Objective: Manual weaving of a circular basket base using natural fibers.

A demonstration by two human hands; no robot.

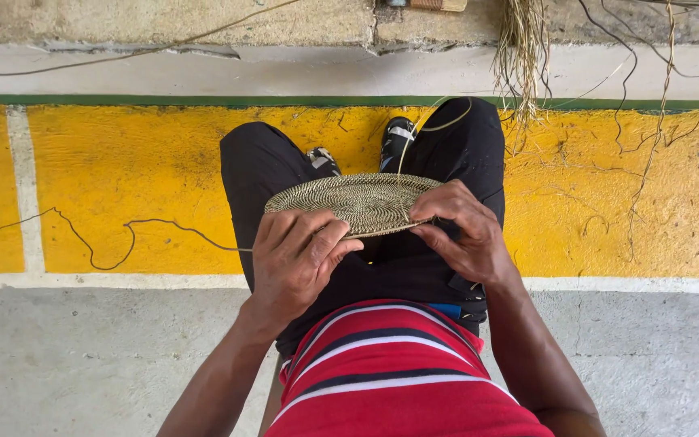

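Both hands clamped on mat (357, 200): left hand (297, 263) pinched near rim, right hand (463, 231) gripped right edge; cord (107, 243) trailed leftward from left grip.

You've got a tan-and-dark coiled woven mat (355, 200), black trousers (264, 166), red shirt (402, 380) with white-navy stripes, yellow floor band (123, 162).

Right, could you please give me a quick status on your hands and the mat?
Left hand and right hand both grip woven mat over lap. Nothing in the way.
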